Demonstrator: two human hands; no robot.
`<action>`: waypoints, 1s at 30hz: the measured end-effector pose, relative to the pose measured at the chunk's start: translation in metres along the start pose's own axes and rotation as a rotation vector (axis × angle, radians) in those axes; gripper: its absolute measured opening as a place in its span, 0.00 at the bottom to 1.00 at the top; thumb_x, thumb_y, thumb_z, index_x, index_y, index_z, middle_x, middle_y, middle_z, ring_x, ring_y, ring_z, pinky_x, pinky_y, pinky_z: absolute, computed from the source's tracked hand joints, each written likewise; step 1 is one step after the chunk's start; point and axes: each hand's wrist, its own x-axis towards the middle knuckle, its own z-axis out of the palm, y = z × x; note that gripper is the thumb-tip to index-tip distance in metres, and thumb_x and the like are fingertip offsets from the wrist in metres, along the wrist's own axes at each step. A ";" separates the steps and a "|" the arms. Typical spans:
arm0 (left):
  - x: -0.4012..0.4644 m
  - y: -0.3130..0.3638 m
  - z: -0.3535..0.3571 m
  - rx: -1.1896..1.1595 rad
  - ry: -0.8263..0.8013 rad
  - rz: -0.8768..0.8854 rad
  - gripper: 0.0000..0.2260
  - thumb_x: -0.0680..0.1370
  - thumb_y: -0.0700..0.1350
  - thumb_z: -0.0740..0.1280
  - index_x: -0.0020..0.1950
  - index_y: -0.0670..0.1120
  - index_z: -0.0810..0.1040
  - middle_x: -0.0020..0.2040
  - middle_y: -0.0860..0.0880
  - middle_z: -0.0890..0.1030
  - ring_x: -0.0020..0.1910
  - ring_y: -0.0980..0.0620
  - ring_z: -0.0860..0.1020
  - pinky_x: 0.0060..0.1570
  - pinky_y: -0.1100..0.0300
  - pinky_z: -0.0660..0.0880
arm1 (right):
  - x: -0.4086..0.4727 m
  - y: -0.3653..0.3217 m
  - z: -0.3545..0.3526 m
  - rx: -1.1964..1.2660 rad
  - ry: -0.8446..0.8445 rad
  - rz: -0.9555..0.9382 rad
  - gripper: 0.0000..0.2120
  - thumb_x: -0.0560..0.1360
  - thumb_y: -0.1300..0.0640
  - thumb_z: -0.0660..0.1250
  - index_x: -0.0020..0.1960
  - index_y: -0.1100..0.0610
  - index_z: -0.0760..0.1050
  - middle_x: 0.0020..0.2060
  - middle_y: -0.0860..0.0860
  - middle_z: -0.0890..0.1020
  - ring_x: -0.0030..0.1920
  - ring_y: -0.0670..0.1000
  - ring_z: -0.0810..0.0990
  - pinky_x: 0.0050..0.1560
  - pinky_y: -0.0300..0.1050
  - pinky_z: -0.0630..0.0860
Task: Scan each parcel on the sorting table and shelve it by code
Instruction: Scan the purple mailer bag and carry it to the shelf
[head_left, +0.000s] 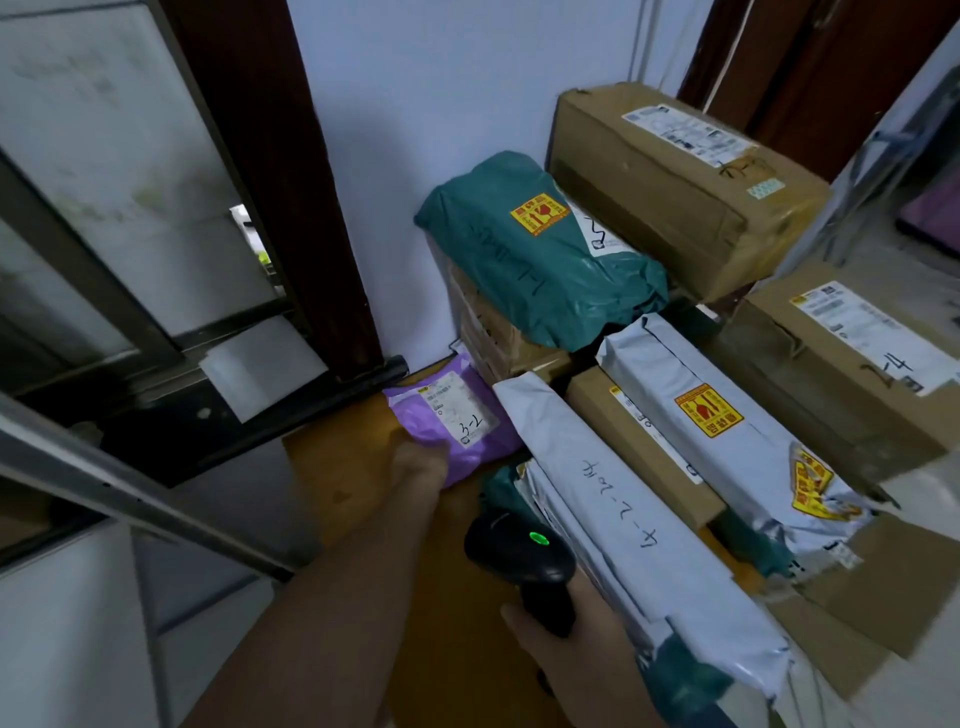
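Note:
My left hand (420, 462) grips the near edge of a purple soft parcel (452, 415) with a white label marked "3-2"; the parcel rests low on the wooden surface by the wall. My right hand (576, 639) holds a black barcode scanner (519, 551) by its handle, its green light lit, head pointing toward the purple parcel. Just right of the scanner lies a long grey mailer (623, 519) with handwriting on it.
A stack of parcels fills the right side: a green bag (540, 260) with a yellow fragile sticker, brown cartons (685, 182) (852, 364), a grey bag (727, 415). A dark door frame (291, 182) and a glass sliding door (114, 182) stand to the left.

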 end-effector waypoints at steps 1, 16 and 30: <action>-0.002 -0.002 -0.003 -0.051 0.025 -0.009 0.23 0.82 0.50 0.70 0.73 0.39 0.74 0.68 0.38 0.78 0.66 0.37 0.78 0.64 0.50 0.75 | -0.005 -0.004 -0.002 0.020 -0.020 0.002 0.17 0.71 0.54 0.75 0.57 0.46 0.75 0.42 0.45 0.83 0.45 0.45 0.81 0.42 0.34 0.74; -0.152 -0.043 -0.130 -0.902 -0.038 -0.019 0.17 0.80 0.33 0.65 0.68 0.40 0.75 0.60 0.35 0.83 0.52 0.37 0.84 0.49 0.47 0.81 | -0.106 -0.073 -0.025 0.174 -0.153 -0.161 0.01 0.75 0.65 0.67 0.46 0.61 0.77 0.32 0.52 0.81 0.33 0.49 0.84 0.32 0.31 0.75; -0.283 0.002 -0.169 -0.950 -0.414 0.202 0.24 0.78 0.24 0.60 0.69 0.42 0.78 0.57 0.40 0.87 0.53 0.39 0.86 0.44 0.49 0.85 | -0.184 -0.107 -0.053 0.099 0.203 -0.349 0.13 0.72 0.60 0.68 0.34 0.50 0.67 0.19 0.45 0.68 0.21 0.42 0.66 0.27 0.36 0.63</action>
